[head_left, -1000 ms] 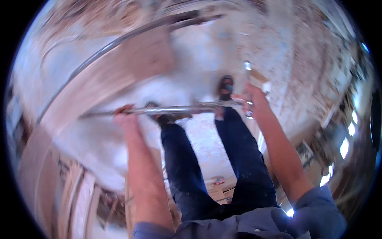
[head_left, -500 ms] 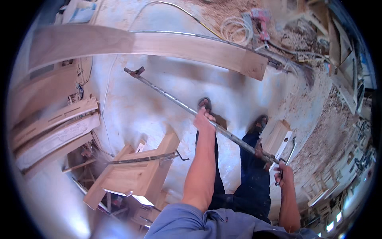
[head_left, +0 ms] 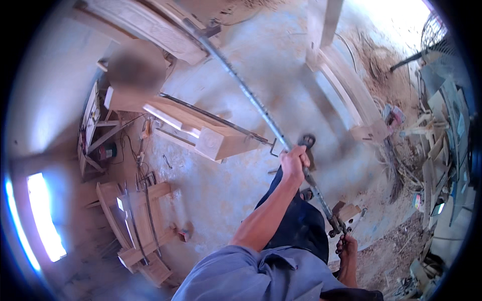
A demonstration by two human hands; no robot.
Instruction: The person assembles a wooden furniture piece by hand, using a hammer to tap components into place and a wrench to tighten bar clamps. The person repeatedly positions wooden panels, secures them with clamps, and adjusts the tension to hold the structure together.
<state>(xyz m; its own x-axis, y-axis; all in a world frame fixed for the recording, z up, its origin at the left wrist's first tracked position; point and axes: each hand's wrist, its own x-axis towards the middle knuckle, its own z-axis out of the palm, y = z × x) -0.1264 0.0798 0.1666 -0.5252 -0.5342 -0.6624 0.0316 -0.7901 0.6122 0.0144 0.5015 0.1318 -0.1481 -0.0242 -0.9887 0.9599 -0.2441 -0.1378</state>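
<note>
A long metal bar clamp (head_left: 251, 98) slants across the view, held in both hands. My left hand (head_left: 294, 161) is closed around the middle of its bar. At its near right end, beside the screw and sliding jaw (head_left: 337, 226), my right hand (head_left: 346, 247) is closed around the crank handle, which is partly hidden. The far end of the clamp, with its fixed jaw (head_left: 211, 31), reaches in front of a carved board (head_left: 155, 30). Left of the bar stands a wooden frame piece (head_left: 226, 143) with another bar clamp (head_left: 216, 119) lying along it.
A second wooden assembly (head_left: 155, 190) with clamps across it stands at the lower left. Long timber (head_left: 351, 95) runs along the far right. Scrap boards (head_left: 452, 125) and sawdust lie at the right edge. A wooden block (head_left: 350, 212) is near my feet.
My view has turned left, bringing the lower-left clamped assembly into sight. The held clamp has swung so its far end points toward the carved board. Both hands keep their hold.
</note>
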